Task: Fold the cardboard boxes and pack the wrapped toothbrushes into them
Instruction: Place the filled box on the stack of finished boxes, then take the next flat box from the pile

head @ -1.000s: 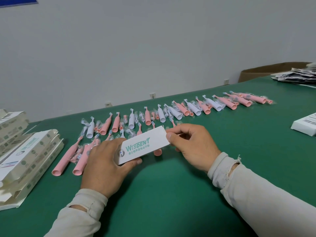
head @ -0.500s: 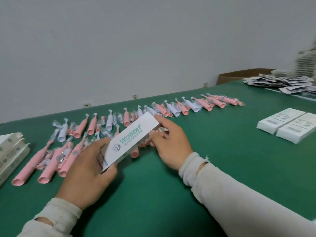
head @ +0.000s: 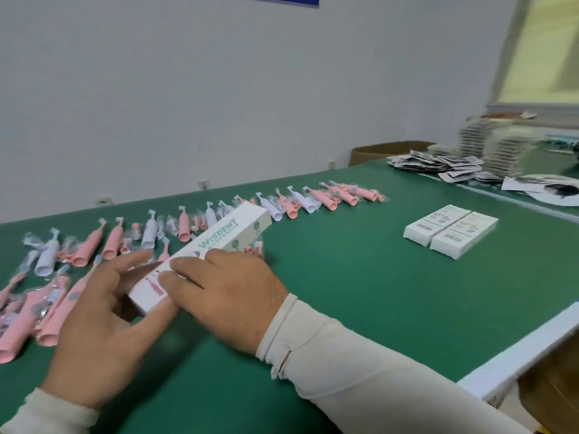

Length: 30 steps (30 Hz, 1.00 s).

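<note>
Head view: both hands hold a white box [head: 200, 258] just above the green bench [head: 360, 292]. The left hand [head: 103, 321] curls its fingers [head: 138, 261] round the near end; the right hand [head: 225, 289] pinches its top edge. Wrapped toothbrushes [head: 185, 227] lie in a row behind it, two closed boxes [head: 451, 230] well to the right.

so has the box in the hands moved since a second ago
Yes. The box was held broadside across the toothbrush row; now it has swung lengthwise, far end pointing at the row, near end between both hands.
</note>
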Each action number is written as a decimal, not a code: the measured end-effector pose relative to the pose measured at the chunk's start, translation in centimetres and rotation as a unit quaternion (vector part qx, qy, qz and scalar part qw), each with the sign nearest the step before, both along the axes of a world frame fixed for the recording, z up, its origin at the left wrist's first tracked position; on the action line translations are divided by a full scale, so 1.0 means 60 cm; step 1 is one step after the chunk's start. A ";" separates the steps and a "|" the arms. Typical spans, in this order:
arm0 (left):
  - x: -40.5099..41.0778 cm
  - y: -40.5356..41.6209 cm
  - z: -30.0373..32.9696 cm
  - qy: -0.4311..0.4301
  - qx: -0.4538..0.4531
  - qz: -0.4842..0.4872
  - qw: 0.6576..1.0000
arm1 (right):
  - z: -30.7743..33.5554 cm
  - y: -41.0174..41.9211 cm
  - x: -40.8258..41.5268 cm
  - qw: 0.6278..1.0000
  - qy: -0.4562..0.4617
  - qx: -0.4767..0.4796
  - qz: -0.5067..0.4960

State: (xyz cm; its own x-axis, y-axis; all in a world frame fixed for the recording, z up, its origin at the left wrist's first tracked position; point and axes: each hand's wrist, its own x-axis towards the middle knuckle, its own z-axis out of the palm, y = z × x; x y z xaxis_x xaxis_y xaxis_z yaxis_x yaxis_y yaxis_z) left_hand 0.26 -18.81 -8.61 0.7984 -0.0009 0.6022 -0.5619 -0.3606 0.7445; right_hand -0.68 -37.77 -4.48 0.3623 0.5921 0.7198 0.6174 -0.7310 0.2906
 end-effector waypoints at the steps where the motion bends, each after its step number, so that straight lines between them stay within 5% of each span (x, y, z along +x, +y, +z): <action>1: -0.005 -0.003 0.003 -0.013 0.000 -0.021 1.000 | 0.004 -0.011 -0.001 1.000 -0.022 0.014 -0.001; 7: -0.015 -0.026 -0.003 -0.036 0.054 -0.042 0.997 | 0.043 -0.214 0.019 0.971 -0.056 0.121 -0.200; 16: -0.006 -0.015 -0.019 -0.017 0.093 0.023 0.995 | 0.031 -0.516 0.059 0.802 0.179 0.169 -0.545; 19: 0.001 -0.008 -0.023 -0.017 0.100 0.034 0.994 | 0.004 -0.523 0.054 0.763 0.294 0.109 -0.565; 30: -0.003 -0.014 -0.019 -0.004 0.116 0.041 0.992 | -0.029 -0.542 0.065 0.766 0.258 0.155 -0.569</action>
State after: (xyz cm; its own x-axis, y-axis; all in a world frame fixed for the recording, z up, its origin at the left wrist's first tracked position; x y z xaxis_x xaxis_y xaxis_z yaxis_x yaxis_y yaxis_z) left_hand 0.10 -19.64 -9.77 0.7969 -0.0752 0.5994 -0.5291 -0.5658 0.6324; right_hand 3.23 -70.27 -6.22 0.8004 -0.4874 0.3490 -0.4952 -0.8657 -0.0735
